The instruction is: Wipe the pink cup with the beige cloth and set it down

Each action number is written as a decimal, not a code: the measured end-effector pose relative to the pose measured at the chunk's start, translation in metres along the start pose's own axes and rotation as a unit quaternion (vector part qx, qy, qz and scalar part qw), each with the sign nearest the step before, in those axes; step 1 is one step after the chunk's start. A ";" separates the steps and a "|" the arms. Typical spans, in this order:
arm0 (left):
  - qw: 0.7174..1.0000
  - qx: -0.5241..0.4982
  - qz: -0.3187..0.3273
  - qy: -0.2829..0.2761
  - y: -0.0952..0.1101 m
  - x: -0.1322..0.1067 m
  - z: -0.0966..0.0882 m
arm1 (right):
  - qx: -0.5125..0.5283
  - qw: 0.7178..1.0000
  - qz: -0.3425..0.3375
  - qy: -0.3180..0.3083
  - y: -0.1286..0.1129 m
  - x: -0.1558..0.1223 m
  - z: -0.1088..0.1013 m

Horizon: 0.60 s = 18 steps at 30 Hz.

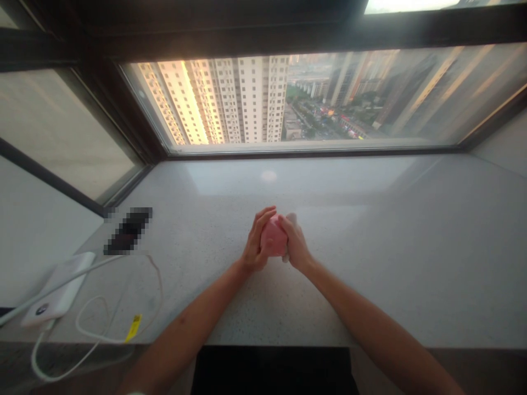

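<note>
A small rounded pink object (274,239) is on or just above the pale speckled sill, between my two hands; its exact kind cannot be made out. My left hand (257,241) wraps its left side, fingers over the far edge and thumb near the bottom. On the other side, my right hand (295,241) is closed against it, thumb on the pink surface. A whitish, soft-looking thing (292,218) pokes out above and below the right hand's fingers, perhaps a cloth. The palms and the object's sides are hidden.
A speckled stone sill (391,263) runs below the window (247,104), which looks down on tall buildings. At left lie a white power bank (61,291), white cables (88,332) with a yellow tag (133,328), and a dark pixelated item (129,230).
</note>
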State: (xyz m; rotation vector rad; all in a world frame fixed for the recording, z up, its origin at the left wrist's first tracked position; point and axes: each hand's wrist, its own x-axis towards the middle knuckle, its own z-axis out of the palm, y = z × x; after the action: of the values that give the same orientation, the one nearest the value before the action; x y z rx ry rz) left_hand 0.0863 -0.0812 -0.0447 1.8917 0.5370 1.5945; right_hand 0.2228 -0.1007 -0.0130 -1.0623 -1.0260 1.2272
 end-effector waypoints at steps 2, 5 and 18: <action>0.998 -0.029 -0.059 0.022 0.003 0.000 0.001 | -0.071 0.995 -0.052 -0.042 0.000 -0.001 -0.001; 0.989 -0.078 -0.118 0.039 0.004 0.000 0.003 | -0.107 0.988 -0.083 -0.073 -0.002 -0.003 -0.002; 0.994 -0.078 -0.069 0.021 0.006 0.003 0.003 | -0.095 0.990 -0.085 -0.057 -0.005 -0.005 -0.002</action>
State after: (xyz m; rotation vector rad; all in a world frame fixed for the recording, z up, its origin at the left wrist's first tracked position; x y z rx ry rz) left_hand 0.0889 -0.0838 -0.0390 1.6737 0.5318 1.5425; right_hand 0.2254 -0.1063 -0.0085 -1.0351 -1.3162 1.0766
